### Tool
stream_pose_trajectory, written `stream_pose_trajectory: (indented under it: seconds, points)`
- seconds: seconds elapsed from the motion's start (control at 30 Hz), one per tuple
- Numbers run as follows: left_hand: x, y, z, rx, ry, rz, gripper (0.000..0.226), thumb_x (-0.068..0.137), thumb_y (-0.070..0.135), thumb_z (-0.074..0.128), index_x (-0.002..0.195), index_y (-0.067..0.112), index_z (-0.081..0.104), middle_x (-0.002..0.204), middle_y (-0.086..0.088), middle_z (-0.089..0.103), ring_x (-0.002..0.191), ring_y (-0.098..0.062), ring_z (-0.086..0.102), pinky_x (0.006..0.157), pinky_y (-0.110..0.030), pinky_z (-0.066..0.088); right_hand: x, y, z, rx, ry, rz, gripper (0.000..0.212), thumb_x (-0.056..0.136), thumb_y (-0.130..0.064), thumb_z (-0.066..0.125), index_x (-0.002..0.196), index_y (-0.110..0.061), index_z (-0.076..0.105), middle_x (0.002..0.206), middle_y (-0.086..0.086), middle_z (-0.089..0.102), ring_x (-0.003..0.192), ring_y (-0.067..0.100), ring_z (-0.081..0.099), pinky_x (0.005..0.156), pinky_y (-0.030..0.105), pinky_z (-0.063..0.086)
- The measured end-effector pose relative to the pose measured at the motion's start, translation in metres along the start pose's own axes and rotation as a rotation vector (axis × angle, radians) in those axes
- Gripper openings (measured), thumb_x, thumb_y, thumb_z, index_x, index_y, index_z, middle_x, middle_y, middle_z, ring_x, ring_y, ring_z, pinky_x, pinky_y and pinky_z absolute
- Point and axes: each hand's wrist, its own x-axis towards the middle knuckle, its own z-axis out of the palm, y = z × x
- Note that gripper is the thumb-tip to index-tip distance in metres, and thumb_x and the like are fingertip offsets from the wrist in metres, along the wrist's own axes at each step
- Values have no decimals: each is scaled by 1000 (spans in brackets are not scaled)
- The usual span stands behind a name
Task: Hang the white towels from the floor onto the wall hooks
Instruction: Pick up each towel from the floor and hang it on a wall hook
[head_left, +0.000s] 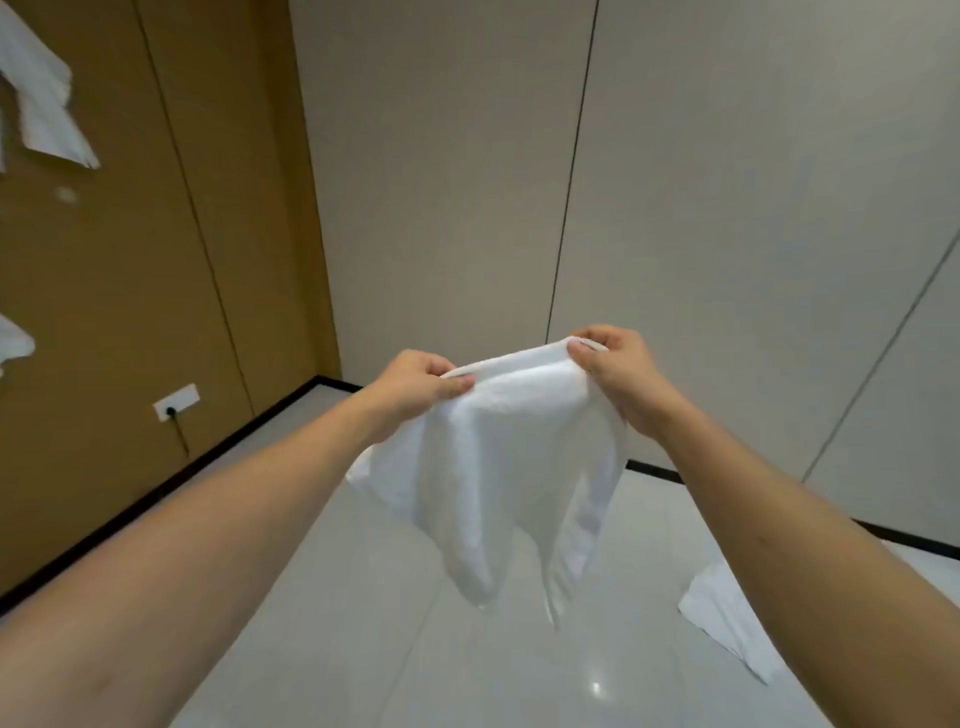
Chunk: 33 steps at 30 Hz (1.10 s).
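**Mia:** What is the biggest thing you can see?

**Ben:** The pale wall (727, 182). It fills the back, with thin dark lines running down it. To the left of the held towel is the brown wall (130, 312).

**Mia:** And under the held towel?

**Ben:** The floor (363, 623) — shiny and light grey. A black strip runs along the bottom of both walls.

**Mia:** Where is the held towel (493, 467)?

**Ben:** Up in the air, in the middle, in front of the pale wall. It hangs down in soft folds and does not touch the floor.

**Mia:** Who holds it?

**Ben:** A person, with two bare arms reaching out. The left hand (415, 387) pinches the top edge on one side. The right hand (613, 364) pinches the top edge on the other side. Each grip is clenched on the cloth, thumb and fingers curled around it.

**Mia:** Are there more towels?

**Ben:** Yes. One towel on the floor (727, 613) lies down and to the right of the held towel, partly hidden by the right arm. Two hanging towels (47, 104) are far up and to the left of it, on the brown wall. I cannot see the hooks.

**Mia:** Anything small?

**Ben:** A white wall socket (176, 401) — low on the brown wall, left of the held towel, with a dark cord going down.
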Motion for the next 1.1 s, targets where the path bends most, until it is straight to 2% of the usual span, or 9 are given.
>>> stream_pose_trajectory:
  seconds: [0.27, 0.37, 0.5, 0.6, 0.7, 0.8, 0.9, 1.0, 1.1]
  points:
    - [83, -20, -85, 222, 296, -55, 18, 85, 36, 74, 81, 19, 75, 83, -2, 71, 74, -17, 61, 63, -32, 50, 159, 8, 75, 86, -171, -67, 17, 91, -19, 63, 79, -21, 75, 69, -8, 69, 64, 9, 63, 65, 24, 52]
    - [109, -33, -120, 287, 467, -53, 15, 85, 38, 73, 76, 27, 73, 81, 8, 68, 76, -9, 60, 56, -22, 42, 206, 10, 118, 56, -226, -72, 12, 91, -19, 64, 83, -18, 74, 71, -4, 68, 63, 11, 61, 65, 26, 51]
    - [151, -49, -183, 375, 605, -19, 14, 84, 42, 73, 79, 29, 75, 83, 13, 68, 83, -6, 59, 68, -25, 45, 272, 6, 179, -50, -245, -122, 13, 88, -21, 66, 77, -20, 74, 64, -4, 64, 49, 7, 54, 47, 20, 42]
    - [187, -67, -239, 429, 684, 12, 14, 83, 43, 73, 78, 30, 76, 83, 14, 67, 88, -8, 59, 75, -31, 47, 325, -7, 228, -176, -242, -250, 12, 86, -24, 67, 83, -18, 77, 68, -6, 67, 60, 5, 57, 52, 15, 43]
    - [223, -84, -302, 501, 722, 41, 14, 82, 47, 71, 72, 36, 71, 83, 16, 65, 92, -13, 58, 79, -36, 49, 379, -27, 282, -242, -230, -347, 11, 86, -26, 68, 86, -20, 78, 62, -14, 60, 59, -1, 53, 48, 6, 36]
    - [260, -98, -370, 561, 732, 58, 17, 81, 50, 70, 69, 37, 69, 79, 15, 65, 89, -15, 60, 74, -32, 46, 433, -50, 340, -259, -240, -374, 17, 88, -26, 68, 95, -15, 79, 77, -3, 68, 75, 11, 63, 66, 16, 43]
    - [297, -109, -426, 599, 722, 73, 16, 84, 46, 68, 76, 33, 72, 78, 13, 67, 87, -13, 60, 72, -28, 43, 484, -65, 391, -257, -255, -367, 17, 88, -24, 69, 98, -14, 78, 86, 2, 71, 83, 16, 65, 72, 23, 45]
    - [333, -119, -469, 569, 723, 119, 12, 87, 41, 67, 78, 34, 72, 80, 16, 69, 86, -7, 61, 72, -26, 42, 534, -71, 437, -299, -301, -341, 12, 89, -24, 67, 79, -21, 74, 75, -7, 65, 77, 15, 63, 67, 23, 43]
    - [368, -134, -501, 558, 713, 103, 11, 89, 39, 66, 80, 36, 71, 84, 17, 69, 86, -4, 60, 74, -24, 41, 576, -62, 481, -301, -395, -273, 28, 91, -23, 66, 63, -25, 64, 68, -10, 59, 68, 10, 56, 58, 23, 40]
